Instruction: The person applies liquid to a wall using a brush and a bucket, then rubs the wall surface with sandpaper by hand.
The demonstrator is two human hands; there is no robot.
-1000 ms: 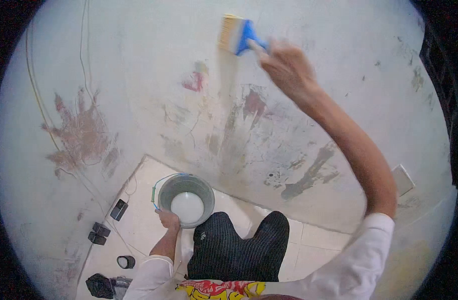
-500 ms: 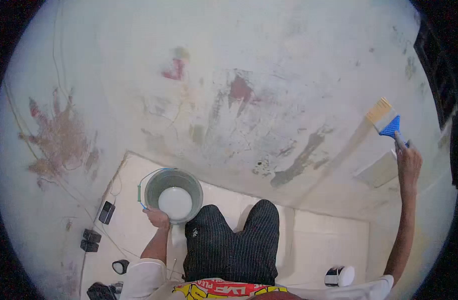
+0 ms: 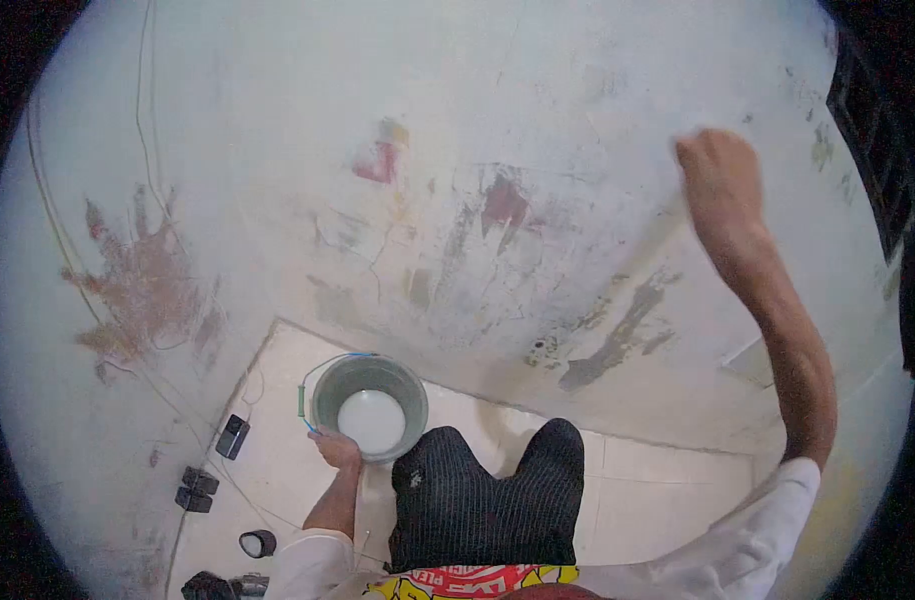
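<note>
Head view: left hand (image 3: 337,448) clasps the bucket (image 3: 369,372) by its near rim, the pail just beyond that grip; right hand (image 3: 719,178), curled shut with its contents hidden, is raised against the wall (image 3: 277,150), well up and right of the bucket; the left hand is nearer to it.

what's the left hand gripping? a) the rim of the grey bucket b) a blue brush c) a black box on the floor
a: the left hand closes its fingers on the near rim of the round grey bucket, which holds white liquid.
</note>
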